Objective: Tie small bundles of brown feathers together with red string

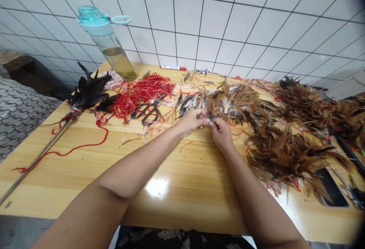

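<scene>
Left hand (196, 121) and right hand (221, 132) meet, each grip pinched, contents unclear. Brown feathers (236, 99) lie just beyond them.

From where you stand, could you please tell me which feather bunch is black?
The far-left bunch, at the end of the thin stick; the other bunches look mostly brown.

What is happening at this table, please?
A person's left hand and right hand meet at the fingertips, beside loose brown and white feathers. What they pinch is too small to tell. To the left lie tangled red string, scissors and a stick with dark feathers tied at one end.
</scene>
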